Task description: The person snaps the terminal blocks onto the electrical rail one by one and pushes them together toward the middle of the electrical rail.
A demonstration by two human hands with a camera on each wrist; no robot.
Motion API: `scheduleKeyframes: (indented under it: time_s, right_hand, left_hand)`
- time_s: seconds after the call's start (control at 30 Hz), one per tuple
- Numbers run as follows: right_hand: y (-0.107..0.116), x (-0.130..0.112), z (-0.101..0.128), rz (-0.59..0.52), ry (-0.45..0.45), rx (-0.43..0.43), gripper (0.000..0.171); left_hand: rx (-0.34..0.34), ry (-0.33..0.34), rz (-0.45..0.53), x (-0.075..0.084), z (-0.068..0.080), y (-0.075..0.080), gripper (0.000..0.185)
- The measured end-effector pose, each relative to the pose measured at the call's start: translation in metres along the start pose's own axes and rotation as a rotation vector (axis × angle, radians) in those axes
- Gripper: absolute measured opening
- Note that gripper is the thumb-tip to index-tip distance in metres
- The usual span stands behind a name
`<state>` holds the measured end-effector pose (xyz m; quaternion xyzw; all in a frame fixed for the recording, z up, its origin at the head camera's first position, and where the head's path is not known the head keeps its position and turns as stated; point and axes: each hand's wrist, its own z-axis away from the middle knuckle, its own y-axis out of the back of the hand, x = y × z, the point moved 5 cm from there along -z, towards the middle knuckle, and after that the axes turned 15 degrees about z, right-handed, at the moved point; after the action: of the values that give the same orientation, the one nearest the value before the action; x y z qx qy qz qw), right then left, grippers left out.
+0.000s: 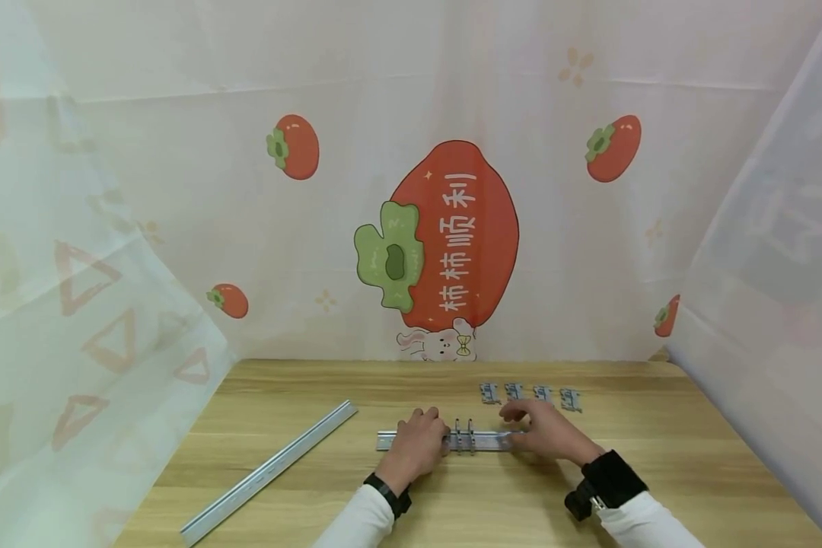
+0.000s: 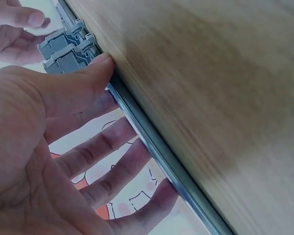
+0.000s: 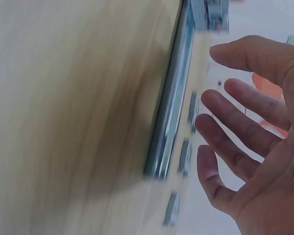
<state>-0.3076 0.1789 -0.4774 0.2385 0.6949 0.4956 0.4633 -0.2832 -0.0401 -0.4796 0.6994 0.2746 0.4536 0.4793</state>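
Got a short rail (image 1: 495, 441): silvery metal, straight, narrow, raised lips along the long edges. Lies on wood-grain surface (image 1: 664, 472). Carries two blocks (image 1: 471, 438) around its middle: grey, thin, upright, set crosswise, side by side with a small gap. Runs through left grip (image 1: 416, 444), pinched across its width left of both blocks, thumb on near edge, fingers at far edge. Cannot tell contact between thumb tip and nearest block. See right grip (image 1: 546, 431) loosely spread near the right end. Also see four loose blocks (image 1: 514, 391) in a row behind, longer rail (image 1: 267, 473) slanting at left.
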Motion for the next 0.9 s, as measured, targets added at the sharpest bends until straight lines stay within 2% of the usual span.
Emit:
scheduleKeyframes:
  time_s: [0.17,0.37,0.67,0.9]
  right_hand:
    - [0.016,0.024,0.002,0.074,-0.031,0.024,0.027]
    - [0.033,0.048,-0.009,0.142,-0.064,0.024,0.028]
    - [0.045,0.059,-0.028,0.205,-0.077,0.004,0.043]
    - [0.041,0.062,-0.041,0.351,-0.118,-0.019,0.054]
  left_hand:
    - [-0.012,0.009,0.01,-0.001,0.0,0.0,0.012]
    - [-0.014,0.012,0.011,-0.002,0.0,-0.001,0.01]
    - [-0.016,0.011,0.003,-0.002,-0.001,-0.002,0.012]
    - [-0.024,0.009,-0.009,-0.002,-0.001,-0.001,0.014]
